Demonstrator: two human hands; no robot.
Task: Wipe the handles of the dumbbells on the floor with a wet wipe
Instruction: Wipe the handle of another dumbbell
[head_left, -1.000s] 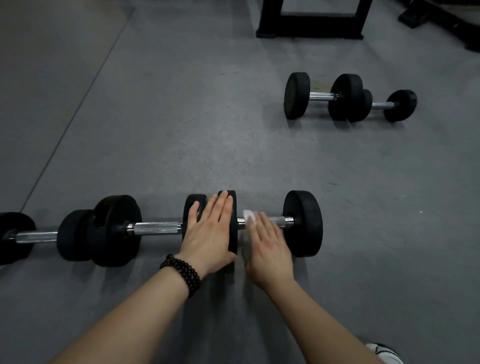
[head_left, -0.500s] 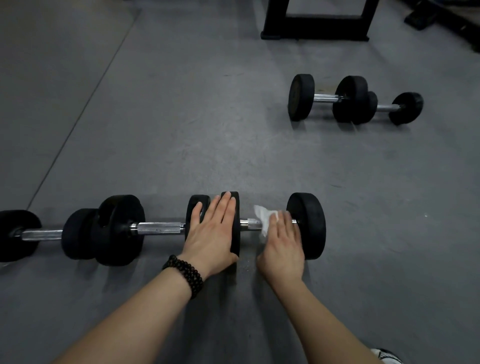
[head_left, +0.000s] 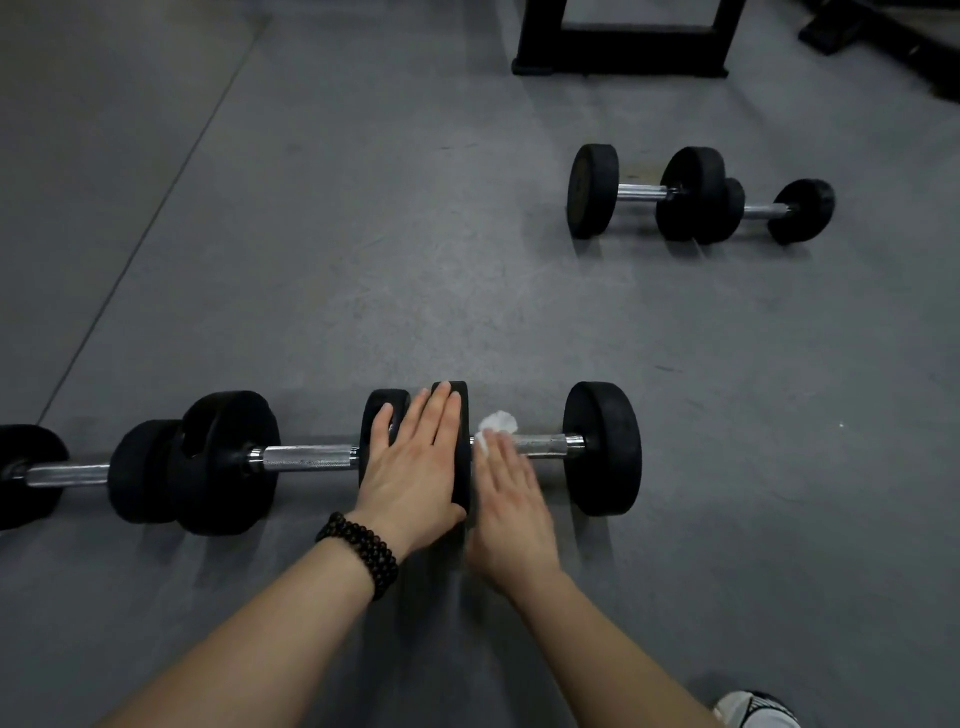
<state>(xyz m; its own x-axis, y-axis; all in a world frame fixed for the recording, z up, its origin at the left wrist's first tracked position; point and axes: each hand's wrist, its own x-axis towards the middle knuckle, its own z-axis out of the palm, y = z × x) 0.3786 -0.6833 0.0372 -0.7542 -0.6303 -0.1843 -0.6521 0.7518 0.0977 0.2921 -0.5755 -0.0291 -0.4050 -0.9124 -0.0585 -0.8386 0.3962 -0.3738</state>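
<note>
Both hands lie flat: left hand steadies the weight plate, right hand presses the wet wipe onto the handle. Half a second ago the wipe sat further right, so rubbing is underway; unwiped dumbbells wait beyond.

Five dumbbells lie on the floor: three in a row at nine o'clock, two at two o'clock. One white wipe. Two hands. One beaded bracelet. One shoe.
</note>
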